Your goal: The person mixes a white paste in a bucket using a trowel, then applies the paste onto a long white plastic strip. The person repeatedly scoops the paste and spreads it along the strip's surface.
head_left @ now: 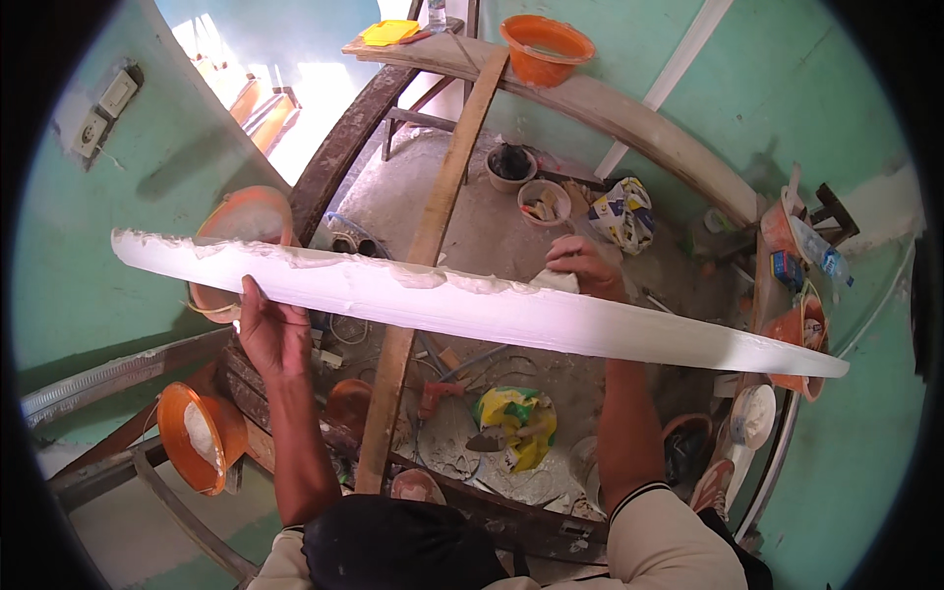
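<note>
1. Currently, we are holding the long white plaster strip [433, 305] crosswise in front of us, above the wooden plank [457, 187]; whether anything else is bearing it, we cannot tell.
2. Our left hand [275, 329] is clamping the near edge, thumb over it and the other fingers running underneath, partly hidden. If that pinch is loosening, the left end is probably dipping toward the orange bucket [258, 218] behind it.
3. Our right hand [590, 265] is reaching beneath the strip to its far edge, fingers bent and close together beside a pale wedge [556, 282]; whether they are clamping it, we cannot tell. Pressing too hard there could be chipping the edge or rolling the strip.
4. Both ends are extending well past our hands, so sagging or a jolt could be cracking the strip in between.
5. The far edge is carrying a ragged crust [393, 271]; rubbing it could be shedding crumbs onto the plank.
6. On our right, the tip is overlapping an orange container [795, 329] in view; if we are turning carelessly, we may be striking it.
</note>
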A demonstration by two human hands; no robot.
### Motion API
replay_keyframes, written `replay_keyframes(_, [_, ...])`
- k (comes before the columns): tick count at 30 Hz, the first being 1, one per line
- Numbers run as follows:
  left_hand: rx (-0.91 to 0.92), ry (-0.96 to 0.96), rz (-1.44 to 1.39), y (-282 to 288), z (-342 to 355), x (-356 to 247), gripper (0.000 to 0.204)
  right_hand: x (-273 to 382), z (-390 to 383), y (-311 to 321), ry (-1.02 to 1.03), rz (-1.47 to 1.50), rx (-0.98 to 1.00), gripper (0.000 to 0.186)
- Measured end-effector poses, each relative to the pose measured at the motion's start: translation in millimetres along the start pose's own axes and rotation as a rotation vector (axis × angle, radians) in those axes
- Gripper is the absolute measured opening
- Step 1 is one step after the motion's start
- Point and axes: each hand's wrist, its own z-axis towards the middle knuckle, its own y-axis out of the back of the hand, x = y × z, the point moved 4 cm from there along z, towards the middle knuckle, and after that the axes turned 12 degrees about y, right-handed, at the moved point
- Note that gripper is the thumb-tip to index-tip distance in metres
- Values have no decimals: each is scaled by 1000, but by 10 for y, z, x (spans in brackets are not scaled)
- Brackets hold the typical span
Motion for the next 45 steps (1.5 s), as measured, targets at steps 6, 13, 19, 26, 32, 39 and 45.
replay_keyframes(6, [-13,16,39,-70,32,44,48,129,110,87,102,40,-8,33])
replay_keyframes(13, [-292,-45,227,127,107,128,39,161,-1623,182,-848,-87,-355,24])
replay_keyframes(19, [-401,5,382,331,342,304,43,1084,-2105,14,-1160,-214,24,24])
replay_keyframes(26, [-355,295,166,1399,314,649,41,1977,-1985,537,-1348,-306,361,35])
replay_keyframes(32, [-276,237,216,1098,433,453,42,2878,-2551,1823,-1310,-564,346,33])
replay_keyframes(39, [-270,205,288,1059,400,275,43,4327,-3532,3578,-1664,-1453,223,29])
replay_keyframes(45, [-287,323,429,1142,40,366,41,3828,-3517,3840,-1761,-1635,635,18])
